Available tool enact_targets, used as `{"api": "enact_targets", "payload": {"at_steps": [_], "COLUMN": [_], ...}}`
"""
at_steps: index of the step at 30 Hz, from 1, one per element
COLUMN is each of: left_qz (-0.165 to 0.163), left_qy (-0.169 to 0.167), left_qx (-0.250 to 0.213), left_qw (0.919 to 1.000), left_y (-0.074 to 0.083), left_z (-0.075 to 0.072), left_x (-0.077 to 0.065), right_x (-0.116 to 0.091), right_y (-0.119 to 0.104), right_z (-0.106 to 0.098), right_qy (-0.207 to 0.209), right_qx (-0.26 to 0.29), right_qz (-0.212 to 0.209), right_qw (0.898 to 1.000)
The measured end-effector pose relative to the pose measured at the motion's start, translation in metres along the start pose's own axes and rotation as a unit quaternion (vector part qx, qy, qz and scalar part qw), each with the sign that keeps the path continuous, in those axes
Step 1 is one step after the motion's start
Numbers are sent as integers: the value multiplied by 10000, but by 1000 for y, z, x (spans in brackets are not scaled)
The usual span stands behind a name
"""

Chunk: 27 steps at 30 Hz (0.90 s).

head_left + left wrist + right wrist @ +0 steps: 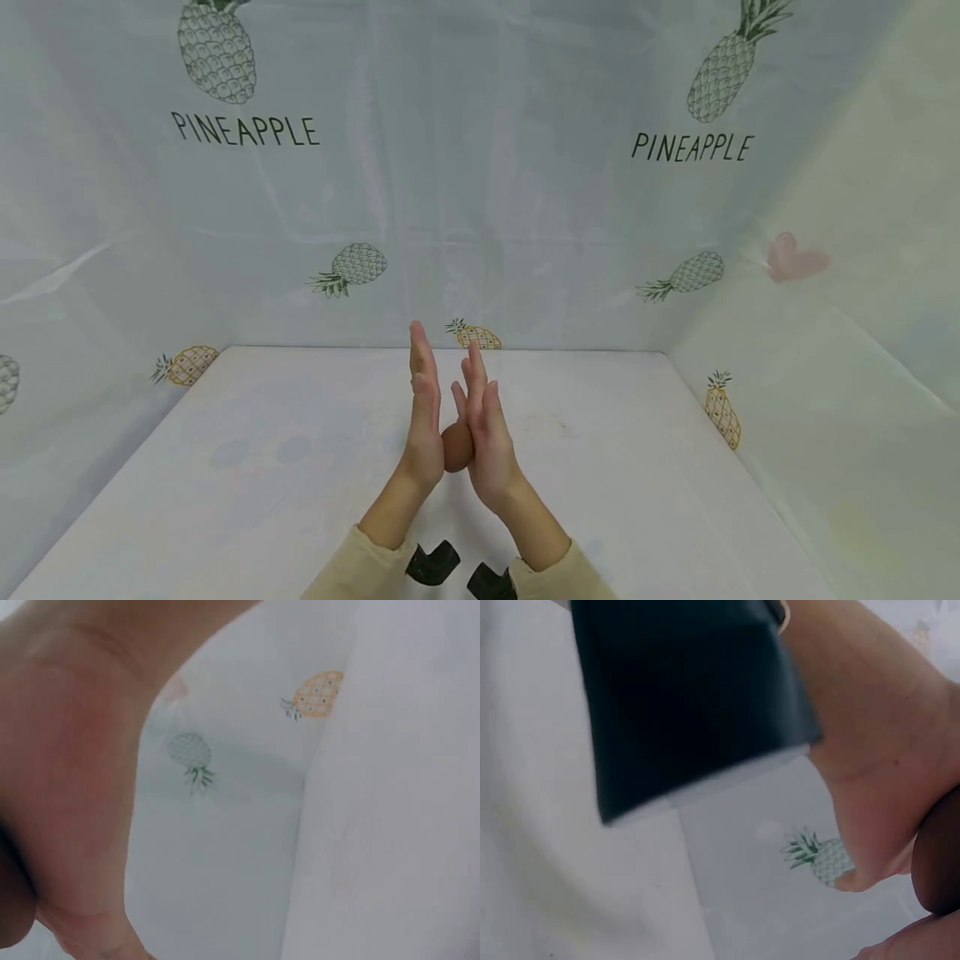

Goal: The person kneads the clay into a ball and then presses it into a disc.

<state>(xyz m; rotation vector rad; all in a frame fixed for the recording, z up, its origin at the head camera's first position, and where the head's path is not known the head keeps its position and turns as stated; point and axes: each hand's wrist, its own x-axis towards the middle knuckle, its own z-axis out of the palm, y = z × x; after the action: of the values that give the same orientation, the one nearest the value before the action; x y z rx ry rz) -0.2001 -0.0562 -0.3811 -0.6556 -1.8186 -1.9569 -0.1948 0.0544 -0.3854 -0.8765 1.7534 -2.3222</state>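
Note:
A smooth brown ball [457,447] sits between my two palms, in the middle of the head view. My left hand [425,421] presses on it from the left, its fingers straight and pointing up. From the right, my right hand [486,437] presses against it with fingers also extended. Above the ball the fingertips stand apart. The ball [15,911] is partly cut off at the lower left of the left wrist view, beside a palm. In the right wrist view the ball [939,859] shows at the right edge, touching a palm.
A white-covered table [300,500] lies beneath the hands. Pale sheets [480,183] printed with pineapples stand behind it and at the sides. Black wrist-worn pieces [433,563] show near both sleeves; a dark one [690,712] fills much of the right wrist view.

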Motion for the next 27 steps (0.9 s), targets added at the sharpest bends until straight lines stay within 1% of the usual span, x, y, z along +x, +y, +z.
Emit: {"api": "enact_targets", "payload": {"at_steps": [4, 8, 10, 13, 17, 21, 24, 27], "left_qz": [-34, -70, -113, -224, -435, -601, -631, -629], "left_qy": [242, 504, 558, 543, 360, -42, -277, -373], "left_qx": [168, 533, 691, 824, 854, 730, 668, 568], "left_qw": [9996, 9973, 9960, 9949, 9947, 9955, 9954, 9957], "left_y": [-5, -9, -11, -13, -16, -18, -17, -16], "left_z": [-2, -3, -3, -1, 3, 8, 13, 17], "left_x": [2, 3, 3, 2, 0, -3, -6, -8], "right_x": [-1, -1, -1, 0, 0, 1, 0, 0], "right_y": [-3, -5, -5, -6, -8, -10, -12, -14], "right_z": [0, 0, -1, -3, -6, -9, -11, -13], "right_qy": [13, 23, 69, 143, 228, 330, 428, 479], "right_qx": [-48, -140, -164, -203, -253, -272, -209, -131], "right_qz": [12, -50, -93, -172, -268, -316, -311, -270], "right_qw": [10000, 9999, 9998, 9995, 9991, 9986, 9984, 9984]}}
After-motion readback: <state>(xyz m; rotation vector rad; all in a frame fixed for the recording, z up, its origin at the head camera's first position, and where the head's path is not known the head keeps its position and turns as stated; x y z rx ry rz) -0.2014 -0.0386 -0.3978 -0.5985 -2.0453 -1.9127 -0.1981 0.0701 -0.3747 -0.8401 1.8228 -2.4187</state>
